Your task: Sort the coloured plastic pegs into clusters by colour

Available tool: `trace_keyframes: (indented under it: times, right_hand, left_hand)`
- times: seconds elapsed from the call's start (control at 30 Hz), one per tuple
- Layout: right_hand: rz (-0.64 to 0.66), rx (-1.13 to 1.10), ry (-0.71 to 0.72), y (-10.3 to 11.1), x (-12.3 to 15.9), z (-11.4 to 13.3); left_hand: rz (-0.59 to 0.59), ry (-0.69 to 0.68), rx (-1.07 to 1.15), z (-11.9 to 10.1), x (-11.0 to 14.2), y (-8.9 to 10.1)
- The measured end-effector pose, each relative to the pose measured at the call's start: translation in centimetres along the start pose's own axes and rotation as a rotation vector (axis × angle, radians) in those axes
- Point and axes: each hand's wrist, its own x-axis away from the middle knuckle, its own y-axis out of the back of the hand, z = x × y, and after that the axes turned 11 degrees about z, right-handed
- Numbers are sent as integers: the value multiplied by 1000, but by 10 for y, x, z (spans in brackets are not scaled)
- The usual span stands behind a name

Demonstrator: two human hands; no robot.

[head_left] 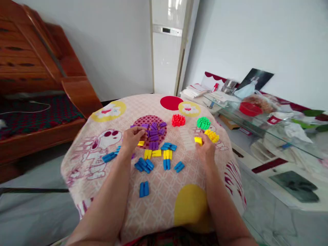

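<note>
A: What does the right hand have?

B: A small bright-yellow plastic block, pinched between thumb and fingers, just left of the knobbly yellow plastic cluster.

A: And the left hand?

B: Its fingertips are drawn together beside the purple ridged plastic pieces. A second yellow plastic block shows just under them; I can't tell whether it's gripped.

A: How do I handle this well?

B: I'd keep the pinch light, on the block's edges, so its face stays visible. Hold the right knuckles high: they could knock that cluster or the spiky green plastic one. On the left, make short, level moves, or the forearm may drag the blue tube-like plastic pieces near it.
</note>
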Motion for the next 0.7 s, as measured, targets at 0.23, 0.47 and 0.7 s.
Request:
trace_keyframes:
  times: [0.23,0.47,0.7]
  right_hand:
    - [119,82,15,-3,4,9]
    - [153,25,-4,0,2,5]
    - [169,241,-108,47,-36,-2]
  left_hand:
    - [14,26,5,-4,2,-1]
    - [6,26,-5,-7,3,-2]
    - [9,30,14,-6,3,-2]
